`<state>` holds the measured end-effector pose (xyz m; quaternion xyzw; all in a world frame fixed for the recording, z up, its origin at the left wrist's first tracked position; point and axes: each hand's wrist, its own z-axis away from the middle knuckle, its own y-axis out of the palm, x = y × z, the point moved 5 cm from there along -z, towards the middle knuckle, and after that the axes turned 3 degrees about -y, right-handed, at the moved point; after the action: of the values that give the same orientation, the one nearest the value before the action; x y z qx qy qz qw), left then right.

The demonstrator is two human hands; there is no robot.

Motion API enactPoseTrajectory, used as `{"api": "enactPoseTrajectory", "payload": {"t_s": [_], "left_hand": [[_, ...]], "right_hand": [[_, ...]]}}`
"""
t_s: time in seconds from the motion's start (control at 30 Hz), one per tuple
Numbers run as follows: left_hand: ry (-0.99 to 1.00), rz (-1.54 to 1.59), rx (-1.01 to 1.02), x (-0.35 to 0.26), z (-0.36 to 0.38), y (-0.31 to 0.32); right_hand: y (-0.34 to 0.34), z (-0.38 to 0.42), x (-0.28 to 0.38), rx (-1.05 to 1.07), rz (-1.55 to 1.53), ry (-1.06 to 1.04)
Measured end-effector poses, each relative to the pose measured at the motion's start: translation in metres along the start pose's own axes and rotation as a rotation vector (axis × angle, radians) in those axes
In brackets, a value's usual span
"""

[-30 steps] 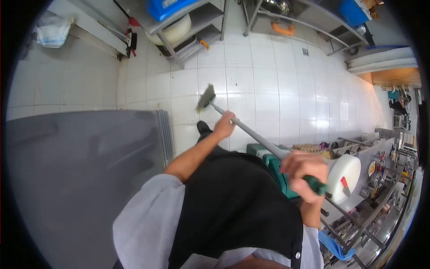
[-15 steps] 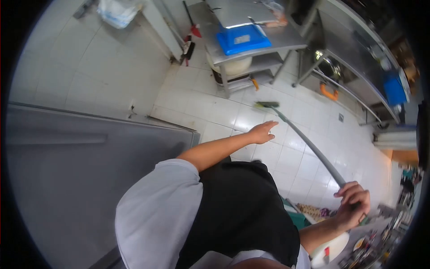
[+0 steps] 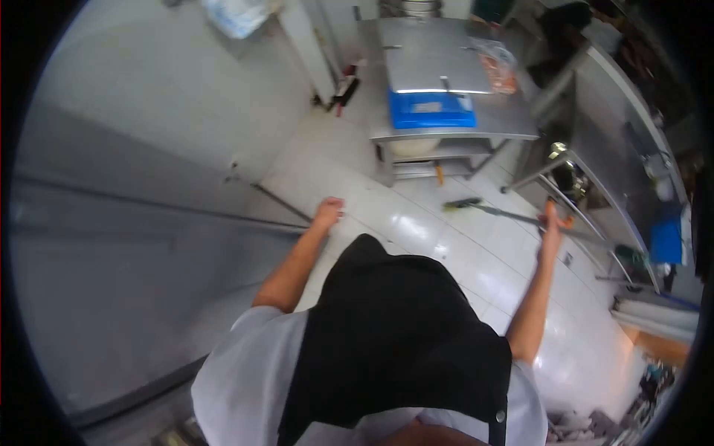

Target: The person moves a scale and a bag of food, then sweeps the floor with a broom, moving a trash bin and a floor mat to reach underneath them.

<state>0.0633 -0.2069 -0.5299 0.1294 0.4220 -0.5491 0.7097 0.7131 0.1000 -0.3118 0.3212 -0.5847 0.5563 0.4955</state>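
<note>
My right hand point(image 3: 550, 221) is closed around the grey pole of a broom point(image 3: 509, 214), out in front of me to the right. The broom lies nearly level across the view, its small green-bristled head point(image 3: 462, 203) at the left end, over the white tiled floor. To the left, my left hand point(image 3: 328, 213) hangs near the edge of the grey cabinet with its fingers curled in; nothing shows in it. A black apron point(image 3: 401, 327) covers my front.
Ahead stands a steel table point(image 3: 502, 123) bearing a blue tray point(image 3: 431, 111) and a plastic bag point(image 3: 497, 65). A steel counter point(image 3: 617, 126) runs along the right. The grey cabinet point(image 3: 134, 267) borders the left, and white floor tiles point(image 3: 405, 227) lie between.
My right hand has moved forward, and the broom has swung from a steep slant to nearly level. My left hand has drawn back leftward, its fingers now curled. The view has shifted.
</note>
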Motion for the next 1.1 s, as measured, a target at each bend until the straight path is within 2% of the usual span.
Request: {"api": "enactPoseTrajectory", "payload": {"t_s": [0.03,0.07,0.13,0.17,0.2,0.23,0.3,0.33,0.37,0.4,0.43,0.5,0.57,0.63,0.67,0.73,0.77,0.83,1.0,1.1], "left_hand": [[-0.102,0.249,-0.081,-0.046,0.025,-0.021],[-0.072,0.327,-0.086,-0.064,0.021,-0.030],[-0.015,0.444,-0.103,-0.095,0.006,-0.034],[0.002,0.485,-0.147,-0.103,0.010,-0.043],[0.033,0.532,-0.151,-0.126,-0.015,-0.036],[0.038,0.532,-0.163,-0.147,-0.051,-0.033],[0.042,0.545,-0.218,-0.176,-0.116,-0.031],[0.029,0.546,-0.240,-0.188,-0.135,-0.025],[0.015,0.547,-0.263,-0.198,-0.152,-0.016],[0.002,0.548,-0.285,-0.207,-0.165,-0.004],[0.081,0.456,-0.331,-0.211,-0.168,0.002],[0.237,0.268,-0.422,-0.210,-0.166,0.030],[0.176,0.386,-0.400,-0.219,-0.147,0.037],[0.223,0.339,-0.318,-0.195,-0.153,0.041],[0.248,0.313,-0.381,-0.189,-0.139,0.047],[0.242,0.211,-0.532,-0.216,-0.113,0.058],[0.219,0.245,-0.507,-0.220,-0.110,0.055],[0.176,0.318,-0.460,-0.214,-0.103,0.052],[0.327,0.314,-0.507,-0.222,-0.092,0.066],[0.267,0.442,-0.469,-0.212,-0.103,0.067]], "right_hand": [[0.035,-0.015,-0.004,-0.001,-0.066,0.052],[0.061,-0.031,-0.023,-0.061,-0.139,0.119],[0.085,-0.056,-0.052,-0.352,-0.127,0.159],[0.111,-0.068,-0.081,-0.301,-0.091,0.196],[0.116,-0.092,-0.087,-0.290,-0.053,0.216],[0.135,-0.103,-0.061,-0.146,0.102,0.166],[0.198,-0.130,-0.018,-0.063,0.186,-0.044],[0.222,-0.137,0.006,-0.064,0.221,-0.069],[0.235,-0.130,0.040,-0.168,0.217,-0.095],[0.242,-0.138,0.045,-0.194,0.203,-0.072],[0.252,-0.138,0.045,-0.208,0.185,-0.036],[0.265,-0.142,0.025,-0.239,0.061,0.026],[0.280,-0.155,0.002,-0.276,0.043,0.058],[0.294,-0.173,-0.019,-0.299,0.146,0.059],[0.302,-0.187,-0.042,-0.253,0.112,0.108],[0.311,-0.228,-0.119,-0.163,0.046,0.206],[0.313,-0.225,-0.139,-0.154,0.033,0.245],[0.315,-0.194,-0.148,-0.180,0.012,0.316],[0.276,-0.136,-0.153,-0.224,-0.008,0.411],[0.269,-0.127,-0.149,-0.231,0.003,0.421]]}}
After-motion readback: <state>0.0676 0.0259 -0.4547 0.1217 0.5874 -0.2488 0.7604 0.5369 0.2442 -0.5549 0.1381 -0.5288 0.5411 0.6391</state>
